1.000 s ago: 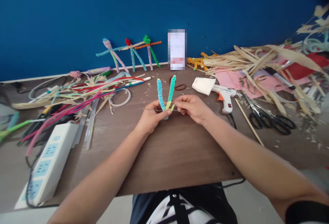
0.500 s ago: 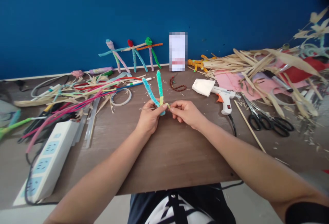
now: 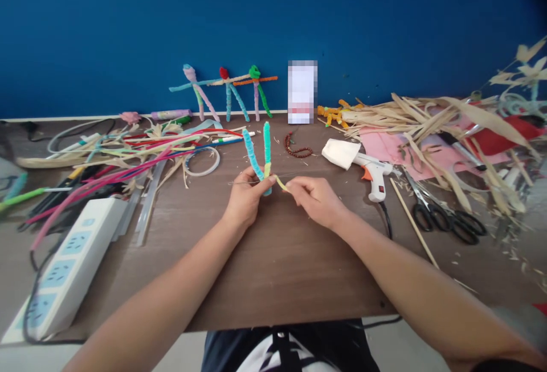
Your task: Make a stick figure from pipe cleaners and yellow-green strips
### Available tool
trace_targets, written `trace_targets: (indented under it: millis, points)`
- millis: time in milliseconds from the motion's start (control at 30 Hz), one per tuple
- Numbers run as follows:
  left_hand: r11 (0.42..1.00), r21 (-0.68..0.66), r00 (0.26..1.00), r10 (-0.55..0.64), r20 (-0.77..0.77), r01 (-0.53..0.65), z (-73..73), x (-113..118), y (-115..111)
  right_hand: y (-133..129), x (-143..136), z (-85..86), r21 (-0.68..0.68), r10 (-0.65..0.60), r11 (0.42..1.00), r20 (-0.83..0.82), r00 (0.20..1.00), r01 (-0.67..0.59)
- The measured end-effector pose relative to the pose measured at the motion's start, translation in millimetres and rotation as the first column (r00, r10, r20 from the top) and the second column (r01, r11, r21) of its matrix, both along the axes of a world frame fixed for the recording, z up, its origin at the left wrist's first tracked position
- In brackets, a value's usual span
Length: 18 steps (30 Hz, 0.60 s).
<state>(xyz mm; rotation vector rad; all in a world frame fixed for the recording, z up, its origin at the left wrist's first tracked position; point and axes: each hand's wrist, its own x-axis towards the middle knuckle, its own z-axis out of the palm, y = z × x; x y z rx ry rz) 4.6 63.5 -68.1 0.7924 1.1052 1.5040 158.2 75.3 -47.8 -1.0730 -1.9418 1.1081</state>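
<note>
Two fuzzy pipe-cleaner stalks [image 3: 253, 153], sky-blue and teal, clamped in my left hand [image 3: 245, 198], my right hand [image 3: 314, 197] pinching a thin yellow strip [image 3: 282, 184], at their four o'clock

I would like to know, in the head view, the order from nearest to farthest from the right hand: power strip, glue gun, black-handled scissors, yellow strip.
From the right hand:
1. Yellow strip: pinched in its fingertips.
2. Glue gun: just to its right.
3. Black-handled scissors: farther right, past the glue gun.
4. Power strip: far left side of the table.
</note>
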Motion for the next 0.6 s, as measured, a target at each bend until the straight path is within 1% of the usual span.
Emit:
trace_targets:
  millis: [67,133,200,233,300,400,500,600]
  points:
    - [1.0,-0.017,0.999,0.008,0.051,-0.007,1.8,-1.1,0.5,8.3,6.2,1.0,0.008,-0.104,0.995,-0.035,0.994,0.104]
    - [0.999,-0.031,0.995,0.018,0.094,-0.015,3.1,-1.4,1.0,17.2,10.4,-1.0,-0.047,-0.209,0.978,-0.103,0.972,0.205]
    - [0.999,-0.039,0.994,0.016,0.109,-0.012,3.9,-1.2,1.3,22.5,11.2,-5.0,-0.101,-0.248,0.967,-0.171,0.954,0.233]
    - [0.999,-0.042,0.994,0.013,0.106,-0.008,4.1,-0.9,1.4,23.0,10.4,-7.2,-0.107,-0.237,0.97,-0.197,0.951,0.22]
    - [0.999,-0.047,0.995,0.003,0.1,0.002,4.3,-0.6,1.3,20.0,7.0,-10.6,-0.069,-0.168,0.985,-0.217,0.962,0.156]
    - [0.998,-0.057,0.994,0.002,0.11,0.004,4.0,-1.1,0.8,11.4,1.6,-12.8,0.023,-0.063,0.997,-0.173,0.983,0.068]
    - [0.998,-0.059,0.994,-0.007,0.112,0.013,2.7,-2.8,0.4,7.1,-0.4,-12.0,0.098,-0.067,0.992,-0.125,0.99,0.08]
    - [0.997,-0.05,0.995,-0.059,0.078,0.063,1.2,-4.1,0.1,7.8,0.3,-9.0,0.2,-0.078,0.975,-0.094,0.993,0.095]
